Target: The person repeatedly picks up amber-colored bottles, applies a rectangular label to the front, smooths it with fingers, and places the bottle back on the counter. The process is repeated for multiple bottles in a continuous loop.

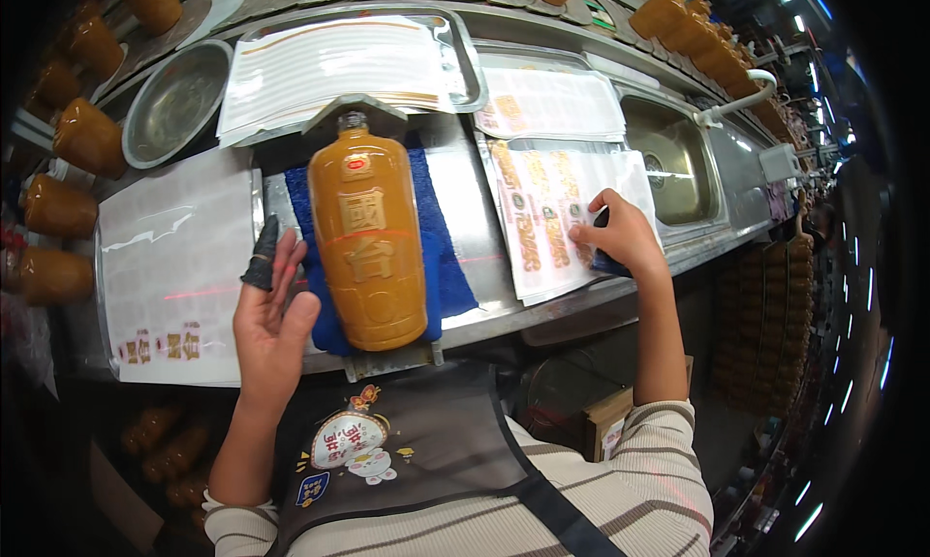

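A glazed ochre ceramic bottle [372, 266] with raised characters lies on its back on blue cloth [445, 266], its neck at a metal rest [385, 109]. Beside its left edge, my left hand [272, 303] is raised with nothing in it; a dark cover wraps one finger. My right hand [617, 230] is over the right edge of a decal sheet [541, 266] with gold and red prints, thumb and forefinger curved apart. Something dark lies partly under that hand; whether the hand holds it is unclear.
More sheets lie at the left [178, 244], on a metal tray [476, 85] behind, and in a stack [552, 99] behind the decals. A steel bowl [178, 103] stands back left, a sink [665, 165] with a white faucet [741, 103] at the right. Ochre bottles [87, 139] line the left and back.
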`<state>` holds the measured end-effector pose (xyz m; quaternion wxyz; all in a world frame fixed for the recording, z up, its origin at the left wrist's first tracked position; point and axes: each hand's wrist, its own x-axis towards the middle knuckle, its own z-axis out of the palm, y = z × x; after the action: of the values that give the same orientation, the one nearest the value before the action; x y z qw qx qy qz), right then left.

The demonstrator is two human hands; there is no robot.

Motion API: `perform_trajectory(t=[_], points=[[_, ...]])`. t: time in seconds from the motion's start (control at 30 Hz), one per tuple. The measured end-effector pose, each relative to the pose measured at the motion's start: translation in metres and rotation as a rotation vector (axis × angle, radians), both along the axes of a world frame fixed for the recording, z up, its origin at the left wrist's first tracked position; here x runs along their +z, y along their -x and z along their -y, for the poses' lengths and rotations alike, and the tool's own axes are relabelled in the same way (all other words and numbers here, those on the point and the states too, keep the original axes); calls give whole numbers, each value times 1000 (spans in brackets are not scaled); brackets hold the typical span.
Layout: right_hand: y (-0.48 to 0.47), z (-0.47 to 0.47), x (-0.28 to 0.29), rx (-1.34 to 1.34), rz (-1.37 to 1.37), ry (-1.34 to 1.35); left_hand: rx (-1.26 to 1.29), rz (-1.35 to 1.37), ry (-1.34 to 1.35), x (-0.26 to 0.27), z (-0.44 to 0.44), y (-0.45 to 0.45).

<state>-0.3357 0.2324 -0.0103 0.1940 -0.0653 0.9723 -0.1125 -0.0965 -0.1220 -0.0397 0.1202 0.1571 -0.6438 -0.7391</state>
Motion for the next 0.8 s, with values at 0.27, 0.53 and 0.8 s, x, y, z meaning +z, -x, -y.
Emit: perform_trajectory(t=[0.27, 0.53, 0.8], points=[[2, -31, -16, -92, -362, 48, -3, -50, 46, -15, 7, -3], [7, -29, -28, -82, -242, -13, 1, -83, 25, -19, 7, -1], [17, -59, -25, -171, -299, -43, -1, -75, 81, -22, 15, -1]])
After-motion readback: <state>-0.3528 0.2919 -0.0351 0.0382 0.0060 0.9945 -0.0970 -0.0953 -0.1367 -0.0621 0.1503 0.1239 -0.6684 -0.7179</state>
